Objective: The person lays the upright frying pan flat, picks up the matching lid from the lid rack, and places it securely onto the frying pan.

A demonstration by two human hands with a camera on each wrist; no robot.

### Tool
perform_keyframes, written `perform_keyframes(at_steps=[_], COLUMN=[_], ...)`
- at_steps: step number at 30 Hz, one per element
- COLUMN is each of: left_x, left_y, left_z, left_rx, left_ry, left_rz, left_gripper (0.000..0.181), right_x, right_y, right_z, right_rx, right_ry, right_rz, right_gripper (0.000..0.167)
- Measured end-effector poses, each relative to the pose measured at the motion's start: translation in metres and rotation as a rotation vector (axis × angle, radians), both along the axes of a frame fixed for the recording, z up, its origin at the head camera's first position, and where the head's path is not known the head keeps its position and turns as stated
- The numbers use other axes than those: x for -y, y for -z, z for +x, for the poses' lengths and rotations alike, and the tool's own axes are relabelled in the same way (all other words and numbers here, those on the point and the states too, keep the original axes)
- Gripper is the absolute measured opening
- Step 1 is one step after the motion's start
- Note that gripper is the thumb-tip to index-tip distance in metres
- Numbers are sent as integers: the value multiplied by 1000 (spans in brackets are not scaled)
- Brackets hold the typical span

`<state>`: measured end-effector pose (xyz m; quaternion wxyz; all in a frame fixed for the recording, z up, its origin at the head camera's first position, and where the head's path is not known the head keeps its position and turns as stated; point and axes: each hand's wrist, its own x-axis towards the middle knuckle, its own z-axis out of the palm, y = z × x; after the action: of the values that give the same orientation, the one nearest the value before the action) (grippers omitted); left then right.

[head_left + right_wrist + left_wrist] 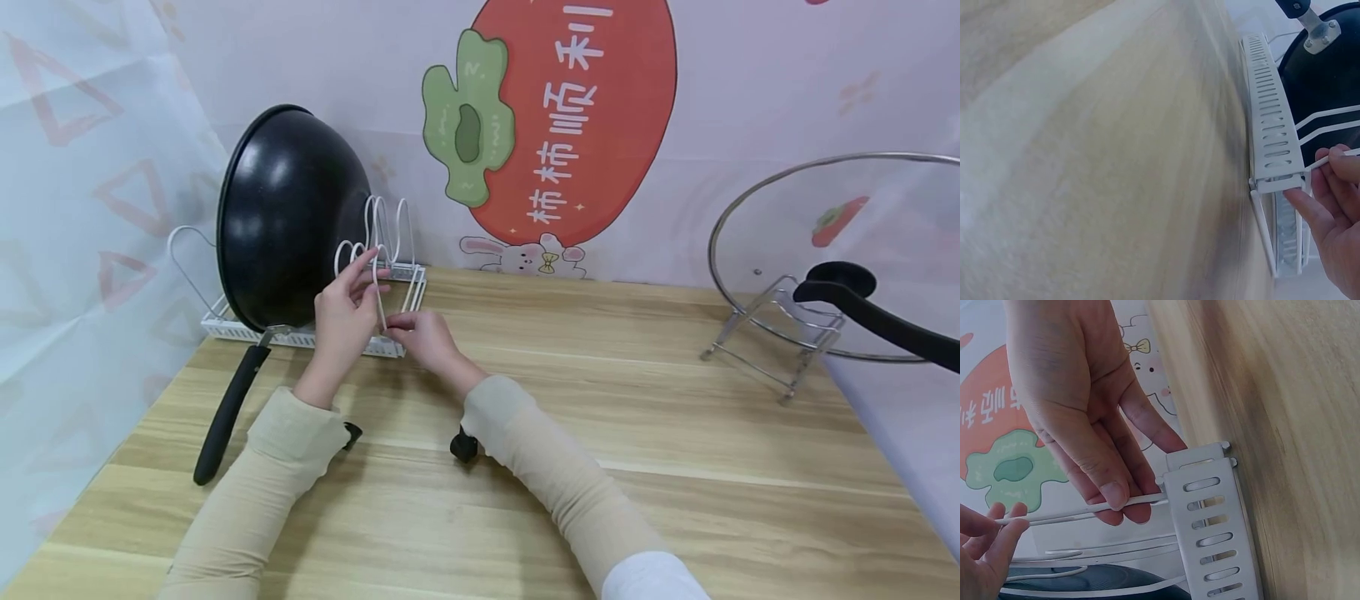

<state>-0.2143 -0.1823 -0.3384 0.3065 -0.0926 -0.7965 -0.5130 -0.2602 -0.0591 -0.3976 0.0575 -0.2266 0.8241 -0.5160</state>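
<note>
Both hands are at the right end of a white wire rack [310,340] with a slotted base. Higher up, the left hand [341,321] [991,553] pinches the upper part of a wire divider [378,292] [1066,517]. At the divider's lower end, the right hand [431,342] [1082,394] [1335,215] pinches the wire between thumb and fingers, right beside the slotted base [1210,519] [1270,119]. One of its fingers touches the end of the base. A black wok [288,217] [1329,81] stands on its side in the rack, left of the hands.
The wok's black handle [232,412] slants toward the table's front left. At the right, a glass lid [765,242] with a black handle leans in a metal stand [757,367]. Small black parts [464,446] show beside the sleeves. A printed cloth [645,225] hangs behind the table.
</note>
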Motion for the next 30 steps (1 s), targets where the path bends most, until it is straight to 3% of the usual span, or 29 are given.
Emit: perform_keyframes(at_steps=[30], left_x=[-3], left_y=[-2], left_z=[0], left_rx=[41], left_ry=[-22], left_rz=[-28], left_gripper=[50], right_x=[1], right_y=[-1], right_z=[1], right_rx=[-43], right_ry=[-13], right_rz=[33], right_gripper=[17])
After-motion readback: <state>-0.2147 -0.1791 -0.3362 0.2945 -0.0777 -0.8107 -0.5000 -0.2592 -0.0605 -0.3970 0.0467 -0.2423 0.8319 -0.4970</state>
